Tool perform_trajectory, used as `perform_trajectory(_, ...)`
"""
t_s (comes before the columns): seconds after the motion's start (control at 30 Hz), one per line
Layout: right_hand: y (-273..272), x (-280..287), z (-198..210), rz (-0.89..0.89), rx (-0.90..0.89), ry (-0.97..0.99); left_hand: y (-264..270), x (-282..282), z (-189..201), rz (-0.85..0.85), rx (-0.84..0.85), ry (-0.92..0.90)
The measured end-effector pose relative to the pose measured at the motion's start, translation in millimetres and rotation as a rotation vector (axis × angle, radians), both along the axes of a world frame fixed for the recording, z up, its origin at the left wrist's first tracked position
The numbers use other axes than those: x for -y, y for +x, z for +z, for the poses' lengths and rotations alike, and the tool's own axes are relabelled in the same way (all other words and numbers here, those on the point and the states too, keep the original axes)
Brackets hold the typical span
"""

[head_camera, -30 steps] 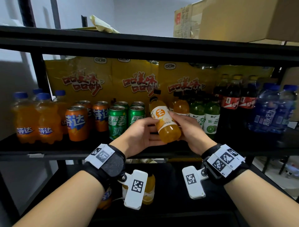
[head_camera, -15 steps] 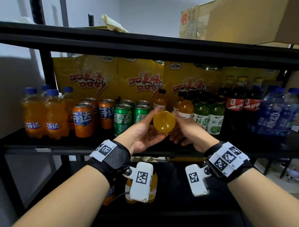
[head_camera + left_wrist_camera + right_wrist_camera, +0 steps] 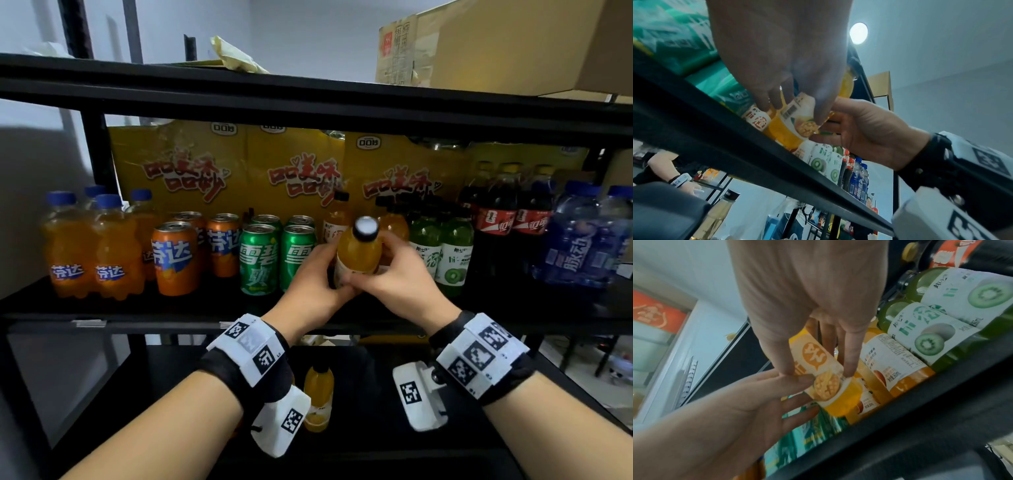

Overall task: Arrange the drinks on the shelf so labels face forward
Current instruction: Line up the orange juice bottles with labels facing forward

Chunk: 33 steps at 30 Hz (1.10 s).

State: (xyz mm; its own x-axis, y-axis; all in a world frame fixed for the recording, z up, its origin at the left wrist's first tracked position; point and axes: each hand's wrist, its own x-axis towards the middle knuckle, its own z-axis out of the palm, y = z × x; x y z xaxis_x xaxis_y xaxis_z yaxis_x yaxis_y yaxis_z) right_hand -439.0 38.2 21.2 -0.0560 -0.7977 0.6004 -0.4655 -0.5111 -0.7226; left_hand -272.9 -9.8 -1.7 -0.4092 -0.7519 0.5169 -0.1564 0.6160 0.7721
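Mango juice bottle [image 3: 358,251], clasped by both hands [image 3: 359,277], hides its label behind their fingers [image 3: 352,275] from overhead.

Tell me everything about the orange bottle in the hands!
The orange juice bottle looks like clear plastic full of orange drink, with a dark cap whose top shines white. Its white and orange label shows a mango picture and a barcode. It stands roughly upright at the shelf front, between green cans and kiwi bottles. The left hand and right hand both hold its lower part.
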Motion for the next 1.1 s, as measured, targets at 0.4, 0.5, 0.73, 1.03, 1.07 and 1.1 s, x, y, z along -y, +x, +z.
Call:
perform_trajectory(0.4, 10.1, -23.0, -21.5, -0.082, -0.183, -0.342, -0.8, 2.8, -22.4, 0.082, 0.099, -0.347)
perform_trajectory(0.5, 10.7, -20.9, -11.3, -0.075, -0.089, -0.188, -5.5, 1.6, -22.6, 0.105, 0.026, -0.296)
perform_trajectory(0.73, 3.1, -0.1, 31.2, -0.1, -0.225, 0.093, -12.2, 5.5, -16.4, 0.004, -0.157, 0.026)
perform_trajectory(1.03, -6.5, 35.1, 81.7, -0.174, -0.428, 0.238, -18.6, 18.6, -9.6, 0.042, 0.049, 0.146)
perform_trajectory(1.07, -5.7, 38.2, 84.7, -0.179, -0.465, 0.243, -18.4, 19.6, -9.4, 0.063, 0.086, 0.129)
perform_trajectory(1.1, -4.3, 40.7, 87.5, -0.179, -0.513, 0.24, -17.9, 20.7, -9.1, 0.089, 0.124, 0.11)
